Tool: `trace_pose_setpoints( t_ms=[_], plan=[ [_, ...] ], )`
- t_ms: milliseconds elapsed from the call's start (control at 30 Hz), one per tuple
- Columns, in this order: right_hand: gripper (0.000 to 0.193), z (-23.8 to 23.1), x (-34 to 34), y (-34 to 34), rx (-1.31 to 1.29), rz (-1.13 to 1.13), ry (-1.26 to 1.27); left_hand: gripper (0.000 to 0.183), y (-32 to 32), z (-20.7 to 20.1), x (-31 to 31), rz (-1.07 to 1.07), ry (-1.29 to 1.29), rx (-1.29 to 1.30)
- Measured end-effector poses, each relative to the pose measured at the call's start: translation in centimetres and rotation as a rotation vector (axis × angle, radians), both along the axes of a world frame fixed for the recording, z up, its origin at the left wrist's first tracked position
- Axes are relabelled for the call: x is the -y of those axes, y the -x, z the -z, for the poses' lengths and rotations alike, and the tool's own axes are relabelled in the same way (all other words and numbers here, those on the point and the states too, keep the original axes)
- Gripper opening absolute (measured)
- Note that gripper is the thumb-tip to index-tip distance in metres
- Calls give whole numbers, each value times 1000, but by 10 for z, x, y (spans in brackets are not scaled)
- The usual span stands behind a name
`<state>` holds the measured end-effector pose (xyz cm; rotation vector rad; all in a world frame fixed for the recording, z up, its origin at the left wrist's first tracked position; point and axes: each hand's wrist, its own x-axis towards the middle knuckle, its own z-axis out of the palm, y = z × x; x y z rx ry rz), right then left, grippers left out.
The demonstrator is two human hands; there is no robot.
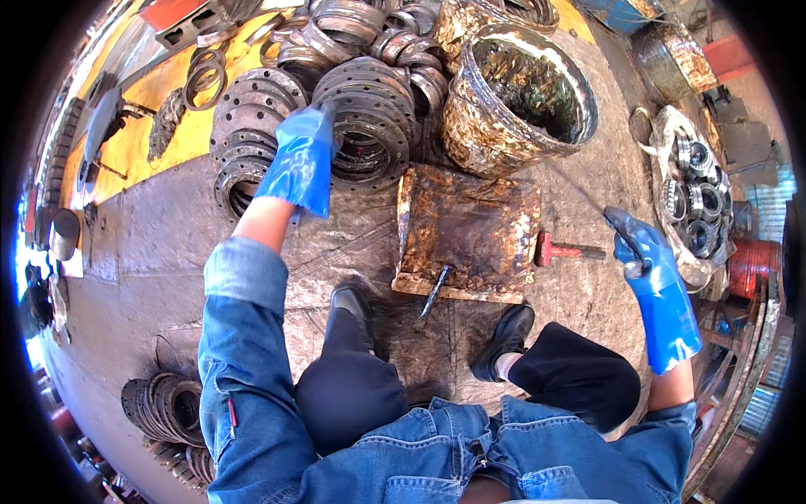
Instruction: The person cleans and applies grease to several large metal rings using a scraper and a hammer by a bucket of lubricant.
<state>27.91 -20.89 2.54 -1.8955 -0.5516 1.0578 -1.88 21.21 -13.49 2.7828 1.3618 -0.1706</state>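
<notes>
Flanges (361, 88) | left hand (300, 155) at edge | right hand (651, 269), rod (575, 187) over floor gap (583, 220)

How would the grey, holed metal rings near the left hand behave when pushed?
The grey, holed metal rings look solid, so likely stiff and heavy. Overlapping in rows, they may slide against each other. Being round, one might roll.

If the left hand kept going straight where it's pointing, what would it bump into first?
Most likely the right-hand row of overlapping metal flanges, the ones with bolt holes. The blue-gloved left hand might even be touching them; depth is hard to judge here.
</notes>
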Motion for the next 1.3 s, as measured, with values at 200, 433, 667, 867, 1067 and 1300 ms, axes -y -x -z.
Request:
trace_pose_setpoints(
  t_ms=[200,433,667,867,1067,1300],
  plan=[
    [37,60,21,1,424,-255,127,54,-35,29,-12,-37,17,-93],
    [27,124,23,-16,682,-568,430,54,-47,36,-25,25,30,-47],
    [34,205,48,-42,681,-682,547,51,-48,26,-24,118,-13,-134],
    [23,223,48,-45,722,-714,608,56,-31,45,-4,76,5,-138],
    [20,246,43,-44,732,-697,703,67,-28,41,41,144,366,158],
    [17,230,12,-46,693,-810,674,47,-34,38,51,229,631,-287]
  ],
)
